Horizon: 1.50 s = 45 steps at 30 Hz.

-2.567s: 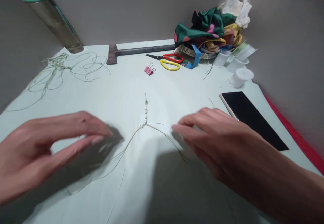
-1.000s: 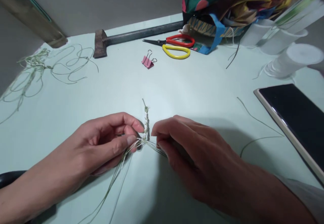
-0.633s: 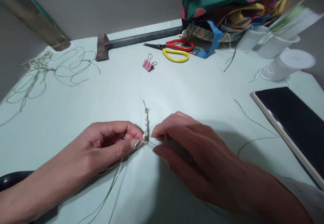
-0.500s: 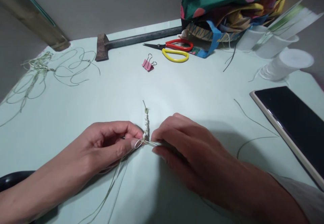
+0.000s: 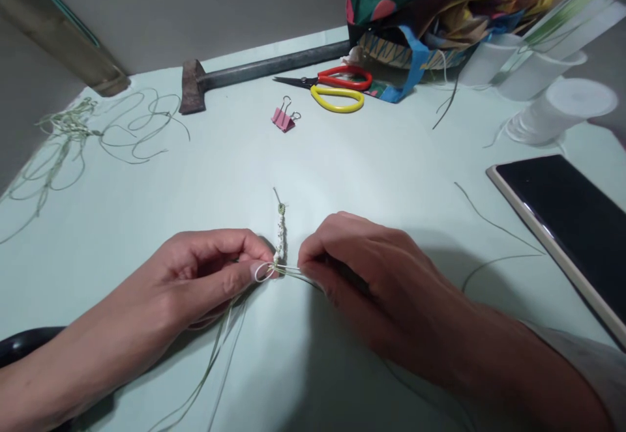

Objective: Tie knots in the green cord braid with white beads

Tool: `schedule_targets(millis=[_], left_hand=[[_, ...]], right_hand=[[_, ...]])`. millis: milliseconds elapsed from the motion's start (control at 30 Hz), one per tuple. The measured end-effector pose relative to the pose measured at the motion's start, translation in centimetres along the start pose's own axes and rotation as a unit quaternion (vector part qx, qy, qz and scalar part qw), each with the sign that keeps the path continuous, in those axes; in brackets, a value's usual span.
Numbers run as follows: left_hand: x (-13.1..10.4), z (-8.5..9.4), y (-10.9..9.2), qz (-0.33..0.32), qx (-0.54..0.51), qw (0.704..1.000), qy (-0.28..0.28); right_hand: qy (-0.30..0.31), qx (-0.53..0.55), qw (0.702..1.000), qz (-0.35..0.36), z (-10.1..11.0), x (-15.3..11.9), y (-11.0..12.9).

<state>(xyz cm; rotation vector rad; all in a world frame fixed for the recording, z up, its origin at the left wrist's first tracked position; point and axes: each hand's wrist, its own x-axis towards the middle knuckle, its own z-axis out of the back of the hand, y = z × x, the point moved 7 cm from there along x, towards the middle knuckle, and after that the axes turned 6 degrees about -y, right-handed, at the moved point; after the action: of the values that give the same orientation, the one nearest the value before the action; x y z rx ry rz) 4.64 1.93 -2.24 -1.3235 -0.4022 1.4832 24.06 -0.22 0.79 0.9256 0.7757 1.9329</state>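
A short knotted cord braid (image 5: pixel 280 231) in white and green lies upright on the table between my hands. My left hand (image 5: pixel 210 275) pinches its lower end between thumb and forefinger, where a small white loop (image 5: pixel 264 272) stands out. From under that hand, loose green and white cords (image 5: pixel 215 354) trail toward the near edge. On the other side, my right hand (image 5: pixel 362 275) is closed, its thumb and forefinger pinching a white cord (image 5: pixel 289 267) drawn out from the knot. Green strands run beneath the right hand.
At the back lie a hammer (image 5: pixel 193 86), red-and-yellow-handled scissors (image 5: pixel 342 88) and a pink binder clip (image 5: pixel 284 119). Tangled green cord (image 5: pixel 73 122) is at left. A colourful fabric bundle (image 5: pixel 391 2), white spools (image 5: pixel 542 116) and a phone (image 5: pixel 567 223) occupy the right.
My right hand's fingertips have closed on the white cord and moved slightly away from the knot. The white loop by my left thumb looks rounder. The view has shifted slightly.
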Motion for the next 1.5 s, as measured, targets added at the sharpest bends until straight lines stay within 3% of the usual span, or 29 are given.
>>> schedule_targets(millis=[200, 333, 600, 1133, 1333, 1500], left_hand=[[-0.1, 0.3, 0.0, -0.006, -0.005, 1.0, -0.002], [-0.5, 0.2, -0.2, -0.018, -0.021, 0.999, 0.026], [-1.6, 0.1, -0.5, 0.053, -0.012, 0.998, 0.016], [-2.4, 0.2, -0.9, 0.009, 0.084, 0.995, -0.053], [-1.8, 0.2, -0.3, -0.062, 0.079, 0.995, -0.025], [-2.0, 0.6, -0.4, -0.008, 0.086, 0.994, -0.062]], right_hand=[[-0.013, -0.007, 1.0, 0.004, 0.3, 0.0, 0.2], [-0.029, -0.029, 0.999, 0.026, 0.5, -0.2, 0.6], [-0.058, -0.089, 0.994, -0.017, 0.3, -0.7, 0.5], [-0.091, -0.128, 0.987, -0.029, 1.4, -0.9, 1.0], [-0.102, -0.121, 0.987, -0.039, 1.6, -1.4, 0.7], [-0.11, -0.134, 0.984, -0.047, 1.7, -1.5, 0.6]])
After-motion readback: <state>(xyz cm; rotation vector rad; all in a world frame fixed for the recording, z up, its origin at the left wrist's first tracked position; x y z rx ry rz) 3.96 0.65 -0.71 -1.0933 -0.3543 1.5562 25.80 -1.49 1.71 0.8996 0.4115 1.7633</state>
